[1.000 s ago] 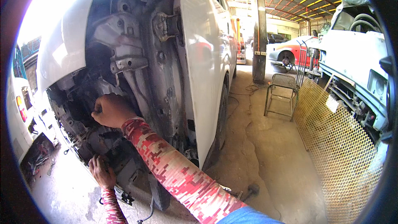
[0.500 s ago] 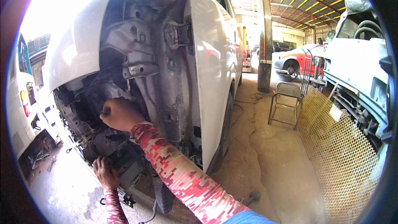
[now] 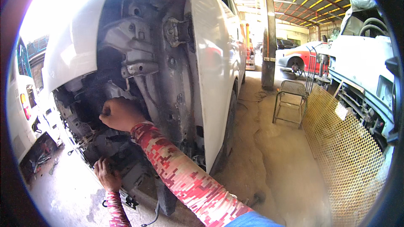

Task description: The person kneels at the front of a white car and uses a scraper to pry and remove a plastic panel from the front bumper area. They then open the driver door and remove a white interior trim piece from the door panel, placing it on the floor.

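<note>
A white vehicle (image 3: 213, 71) stands before me, its wheel well (image 3: 170, 88) bare and its front end (image 3: 84, 122) stripped to dark inner parts. My right hand (image 3: 122, 114) reaches into that front opening, fingers curled tightly together; whatever they hold, if anything, is hidden in shadow. Lower down, my left hand (image 3: 107, 175) rests against the lower front frame, fingers extended along it and thumb apart. Both arms wear red camouflage sleeves. A metal bracket (image 3: 139, 68) juts out above my right hand.
On the right are a metal chair (image 3: 290, 96), a yellow expanded-mesh panel (image 3: 343, 155) and a pale vehicle body (image 3: 362, 65) with its front opened. A pillar (image 3: 268, 38) rises behind. A cable (image 3: 157, 215) hangs near my left forearm. Another white vehicle (image 3: 25, 96) stands at left.
The view has shifted slightly, so the vehicle sits a little further left. My right hand stays curled in about the same spot, and my left hand has hardly moved.
</note>
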